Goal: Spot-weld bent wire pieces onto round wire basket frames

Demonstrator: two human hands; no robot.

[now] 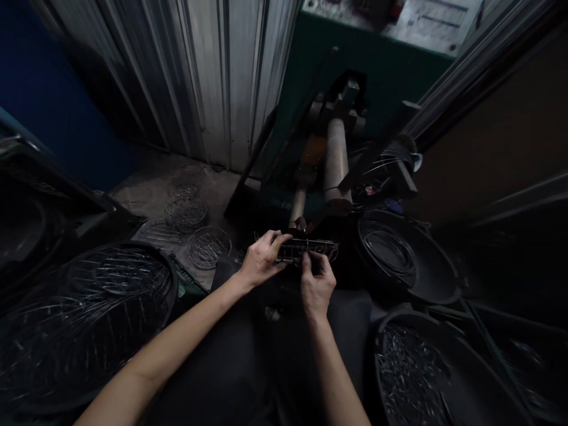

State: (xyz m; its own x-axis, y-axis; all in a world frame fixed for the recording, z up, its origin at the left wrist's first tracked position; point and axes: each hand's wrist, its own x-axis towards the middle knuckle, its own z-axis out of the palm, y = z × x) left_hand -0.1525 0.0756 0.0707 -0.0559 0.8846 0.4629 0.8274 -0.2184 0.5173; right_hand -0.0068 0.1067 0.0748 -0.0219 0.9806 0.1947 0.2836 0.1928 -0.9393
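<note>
Both my hands hold a small round wire rack (320, 248) edge-on in front of me, just below a machine with two pale rollers (335, 155). My left hand (261, 259) grips the rack's left rim with curled fingers. My right hand (316, 283) pinches its near edge from below, thumb and fingers closed on the wire. The rack is dim and partly hidden by my fingers.
A big dark tub (84, 307) of wire pieces sits at the left. Finished round wire racks (208, 247) lie on the floor beyond it. A dark basin with wire rings (402, 254) stands at the right, another tub of short metal bits (417, 370) below it. Corrugated metal wall (213, 77) behind.
</note>
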